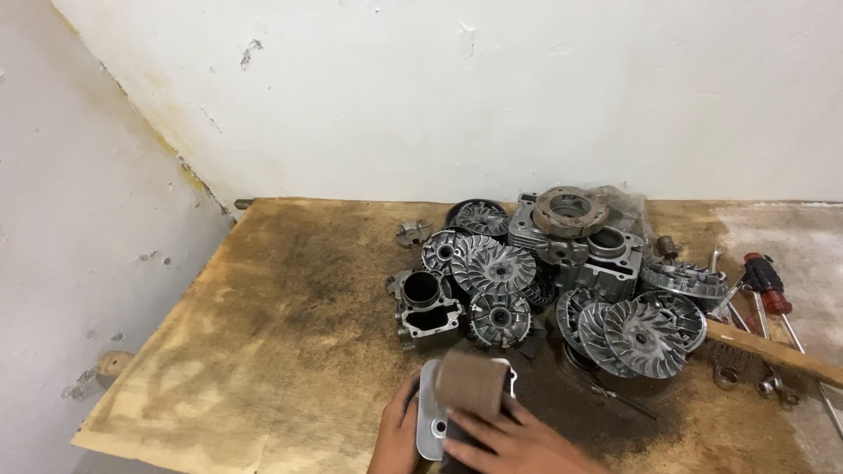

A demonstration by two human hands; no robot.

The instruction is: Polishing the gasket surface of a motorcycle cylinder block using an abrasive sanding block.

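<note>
At the near edge of the stained plywood bench (pixel 263 351), my left hand (pixel 397 434) grips the left side of a flat grey metal engine cover (pixel 430 411) lying on the wood. My right hand (pixel 518 443) presses a brown piece of sandpaper (pixel 470 384) down on top of that cover, fingers spread over its lower part. The cover's right side is hidden under the paper and my hand.
Behind the hands lies a heap of engine parts: finned pulley discs (pixel 492 268), a cylinder block (pixel 423 305), a clutch assembly (pixel 571 211). A wooden-handled wire brush (pixel 773 351), a red-handled screwdriver (pixel 767 281) and wrenches (pixel 773 384) lie at right. White walls stand behind and left.
</note>
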